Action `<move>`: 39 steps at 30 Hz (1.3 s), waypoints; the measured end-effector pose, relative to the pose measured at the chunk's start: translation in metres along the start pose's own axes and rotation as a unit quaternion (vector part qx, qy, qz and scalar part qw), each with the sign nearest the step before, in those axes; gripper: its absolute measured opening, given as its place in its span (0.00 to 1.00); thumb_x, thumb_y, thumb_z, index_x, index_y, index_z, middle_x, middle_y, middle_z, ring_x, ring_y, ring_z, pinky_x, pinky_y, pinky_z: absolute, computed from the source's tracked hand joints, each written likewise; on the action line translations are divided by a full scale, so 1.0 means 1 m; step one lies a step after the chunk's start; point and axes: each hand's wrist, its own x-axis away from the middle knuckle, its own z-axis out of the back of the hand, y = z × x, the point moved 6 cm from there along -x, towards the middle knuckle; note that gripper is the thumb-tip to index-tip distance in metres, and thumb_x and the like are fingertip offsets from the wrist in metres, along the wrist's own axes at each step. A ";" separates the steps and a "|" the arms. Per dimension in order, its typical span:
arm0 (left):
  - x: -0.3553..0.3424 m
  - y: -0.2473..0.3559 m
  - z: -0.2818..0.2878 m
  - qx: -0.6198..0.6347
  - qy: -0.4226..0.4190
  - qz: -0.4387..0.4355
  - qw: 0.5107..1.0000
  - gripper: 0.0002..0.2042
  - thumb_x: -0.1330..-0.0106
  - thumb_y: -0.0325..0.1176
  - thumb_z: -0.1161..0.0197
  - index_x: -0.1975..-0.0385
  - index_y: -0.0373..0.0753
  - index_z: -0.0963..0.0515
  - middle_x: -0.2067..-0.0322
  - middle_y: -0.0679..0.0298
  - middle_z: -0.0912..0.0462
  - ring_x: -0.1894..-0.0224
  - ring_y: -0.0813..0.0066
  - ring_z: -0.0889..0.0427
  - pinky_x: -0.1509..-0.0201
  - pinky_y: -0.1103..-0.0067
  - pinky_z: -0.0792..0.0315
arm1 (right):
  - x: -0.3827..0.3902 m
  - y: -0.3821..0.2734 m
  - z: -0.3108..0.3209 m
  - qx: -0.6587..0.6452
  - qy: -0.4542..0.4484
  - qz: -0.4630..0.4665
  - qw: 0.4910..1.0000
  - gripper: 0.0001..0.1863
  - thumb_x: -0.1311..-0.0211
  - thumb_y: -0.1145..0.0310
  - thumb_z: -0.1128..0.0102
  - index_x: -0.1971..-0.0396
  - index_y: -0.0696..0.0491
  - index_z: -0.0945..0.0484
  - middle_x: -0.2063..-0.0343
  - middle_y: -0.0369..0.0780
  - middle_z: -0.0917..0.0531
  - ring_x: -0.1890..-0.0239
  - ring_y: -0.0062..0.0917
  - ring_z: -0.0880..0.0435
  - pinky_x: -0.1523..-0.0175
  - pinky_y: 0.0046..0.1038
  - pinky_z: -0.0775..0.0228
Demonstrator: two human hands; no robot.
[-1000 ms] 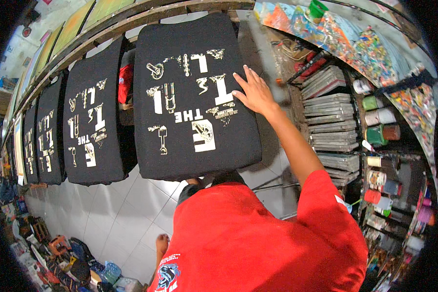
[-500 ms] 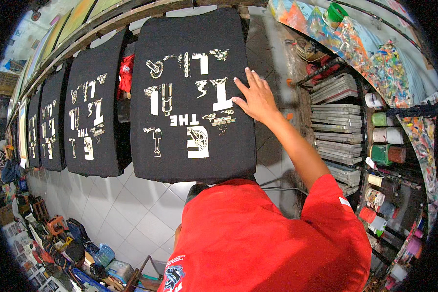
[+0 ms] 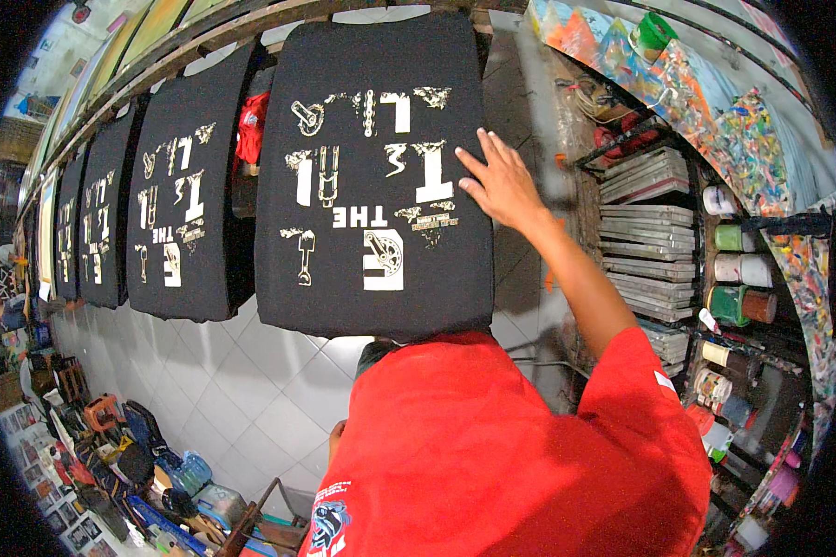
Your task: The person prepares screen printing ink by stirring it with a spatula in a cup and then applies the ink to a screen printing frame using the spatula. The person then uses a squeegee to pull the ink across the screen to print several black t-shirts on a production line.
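A black T-shirt (image 3: 372,306) lies stretched flat in front of me, printed in off-white with letters and machine parts that appear upside down. At its right edge is my right hand (image 3: 503,186), open with fingers spread and holding nothing. The fingertips reach the cloth's edge; whether they press on it I cannot tell. Only a sliver of my left hand (image 3: 336,436) shows, low beside my red shirt, its fingers mostly hidden.
More printed black shirts (image 3: 186,288) stand in a row to the left. A red cloth (image 3: 252,128) hangs between two of them. At right are stacked frames (image 3: 647,241) and shelved paint tubs (image 3: 741,269). Assorted goods (image 3: 190,473) crowd the lower left, beyond the tiled floor (image 3: 279,399).
The view has shifted a little, so the shirts sit slightly higher and to the right. My right hand stays spread at the shirt's edge. A bit of my left hand now shows.
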 end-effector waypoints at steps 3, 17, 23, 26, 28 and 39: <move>0.000 0.005 -0.003 0.003 -0.001 -0.001 1.000 0.08 0.34 0.31 0.44 0.62 0.33 0.23 0.71 0.64 0.19 0.72 0.75 0.23 0.67 0.80 0.28 | -0.011 0.019 0.000 0.017 0.013 -0.024 0.999 0.28 0.34 0.48 0.49 0.37 0.44 0.31 0.33 0.54 0.41 0.32 0.47 0.42 0.32 0.45 0.46; 0.017 -0.006 -0.008 0.035 0.012 0.010 0.999 0.09 0.34 0.31 0.44 0.61 0.33 0.23 0.71 0.63 0.19 0.72 0.75 0.23 0.67 0.80 0.28 | 0.060 0.096 -0.072 -0.244 0.076 -0.257 0.932 0.18 0.32 0.59 0.49 0.50 0.54 0.23 0.48 0.52 0.24 0.45 0.46 0.25 0.40 0.39 0.35; 0.013 -0.014 0.007 0.047 0.024 0.002 0.999 0.09 0.34 0.31 0.44 0.61 0.33 0.23 0.71 0.63 0.19 0.72 0.75 0.23 0.67 0.80 0.28 | 0.217 0.096 -0.205 -0.137 -0.033 -0.325 0.935 0.10 0.43 0.69 0.49 0.78 0.57 0.23 0.75 0.52 0.19 0.67 0.52 0.21 0.63 0.45 0.29; 0.002 -0.022 0.005 0.069 -0.011 0.000 0.998 0.09 0.34 0.31 0.44 0.61 0.33 0.23 0.71 0.63 0.19 0.72 0.75 0.23 0.67 0.80 0.28 | 0.358 0.109 -0.309 -0.360 -0.102 -0.409 0.833 0.18 0.36 0.58 0.53 0.63 0.58 0.22 0.63 0.50 0.19 0.60 0.46 0.20 0.55 0.44 0.29; -0.021 -0.051 -0.016 0.134 -0.014 -0.017 0.991 0.09 0.34 0.31 0.44 0.61 0.33 0.23 0.71 0.63 0.19 0.72 0.75 0.23 0.67 0.80 0.28 | 0.387 0.113 -0.358 -0.417 -0.145 -0.392 0.807 0.21 0.36 0.55 0.53 0.56 0.55 0.20 0.56 0.47 0.17 0.55 0.41 0.20 0.50 0.43 0.28; 0.018 -0.206 0.166 0.296 0.141 -0.002 0.945 0.10 0.34 0.32 0.43 0.59 0.33 0.23 0.70 0.63 0.19 0.71 0.75 0.22 0.67 0.80 0.27 | 0.311 -0.294 -0.326 -0.182 -0.543 -0.046 0.818 0.30 0.46 0.43 0.41 0.57 0.54 0.18 0.56 0.51 0.17 0.53 0.43 0.17 0.51 0.39 0.27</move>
